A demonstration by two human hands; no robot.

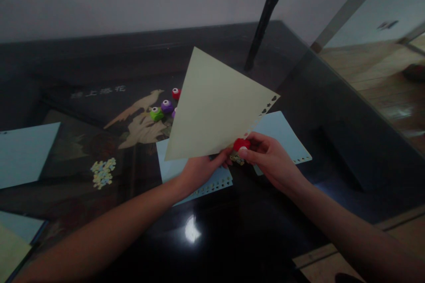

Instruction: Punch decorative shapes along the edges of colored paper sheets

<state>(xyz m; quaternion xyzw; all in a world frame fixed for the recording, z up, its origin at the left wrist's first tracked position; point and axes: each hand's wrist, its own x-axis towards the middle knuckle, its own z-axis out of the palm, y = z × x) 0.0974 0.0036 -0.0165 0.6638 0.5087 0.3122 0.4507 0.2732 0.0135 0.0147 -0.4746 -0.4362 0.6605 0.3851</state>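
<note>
My left hand (pixel 202 170) is closed on a pale yellow sheet of paper (pixel 215 106), held up and tilted above the table; part of the hand is hidden behind it. Along the sheet's right edge runs a row of punched heart and star shapes. My right hand (pixel 270 154) grips a small red craft punch (pixel 241 145) at the sheet's lower edge. Below the hands lie blue sheets (pixel 280 135) with punched edges, one pair on the left partly under my left hand. Small paper cut-outs (pixel 237 158) show between the hands.
Green (pixel 156 114) and purple (pixel 167 106) punches and another red punch (pixel 175 93) stand behind the paper. A pile of paper cut-outs (pixel 103 172) lies left, near more blue paper (pixel 26 152). A dark upright bar (pixel 265 22) rises at the back of the glossy black table (pixel 212 247).
</note>
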